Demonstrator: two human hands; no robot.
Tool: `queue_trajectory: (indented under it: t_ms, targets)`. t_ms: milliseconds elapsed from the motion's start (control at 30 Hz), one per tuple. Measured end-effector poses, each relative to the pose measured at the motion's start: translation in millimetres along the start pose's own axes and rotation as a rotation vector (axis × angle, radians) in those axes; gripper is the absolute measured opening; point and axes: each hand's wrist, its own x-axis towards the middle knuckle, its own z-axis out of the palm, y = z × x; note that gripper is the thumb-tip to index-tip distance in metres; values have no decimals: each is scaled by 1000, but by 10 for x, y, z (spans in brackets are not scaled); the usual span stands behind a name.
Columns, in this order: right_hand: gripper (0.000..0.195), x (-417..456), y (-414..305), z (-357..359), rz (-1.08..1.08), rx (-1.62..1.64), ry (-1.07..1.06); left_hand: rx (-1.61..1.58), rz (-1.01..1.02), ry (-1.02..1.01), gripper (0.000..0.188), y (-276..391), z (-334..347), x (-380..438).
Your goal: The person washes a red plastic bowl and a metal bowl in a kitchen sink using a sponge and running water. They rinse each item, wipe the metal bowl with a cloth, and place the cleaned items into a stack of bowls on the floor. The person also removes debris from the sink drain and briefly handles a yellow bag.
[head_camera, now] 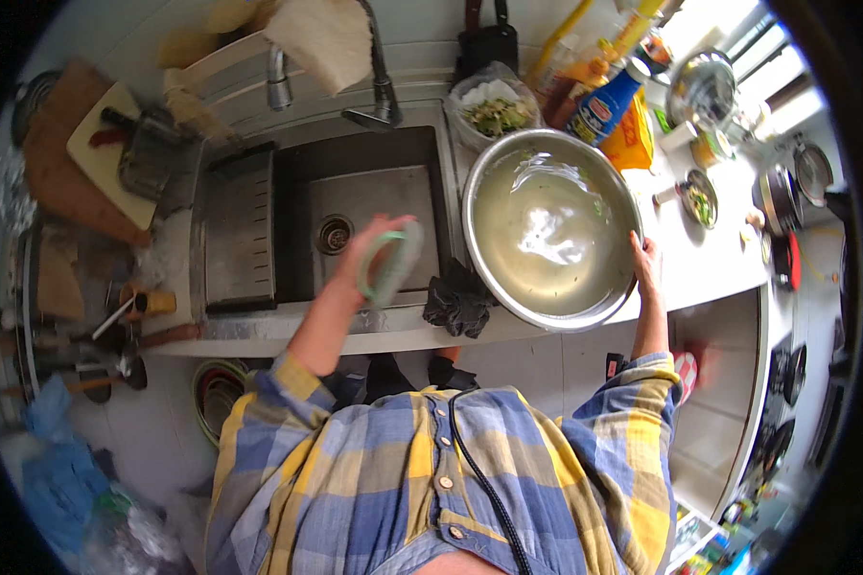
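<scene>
Over the sink, my left hand holds a small light-green rimmed object, blurred by motion; its exact kind cannot be told. My right hand rests against the right rim of a large stainless steel bowl, with the fingers at its outer side. Cloudy, yellowish water with a few green bits fills much of the bowl, which stands on the counter right of the sink. A dark wet cloth lies at the sink's front right corner, beside the bowl.
Behind the bowl are a plastic bag of vegetable scraps and a blue bottle. The faucet overhangs the sink's back edge. Cutting boards lean at the left. A small dish of chopped greens sits at the right.
</scene>
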Motion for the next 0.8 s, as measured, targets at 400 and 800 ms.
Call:
queue_trajectory:
  t_ms: [400, 800]
  targets:
    - [20, -227, 55, 82, -73, 311, 23, 187, -45, -211, 19, -346, 652, 430]
    - [14, -541, -64, 119, -29, 386, -34, 126, 7, -176, 17, -429, 457, 60]
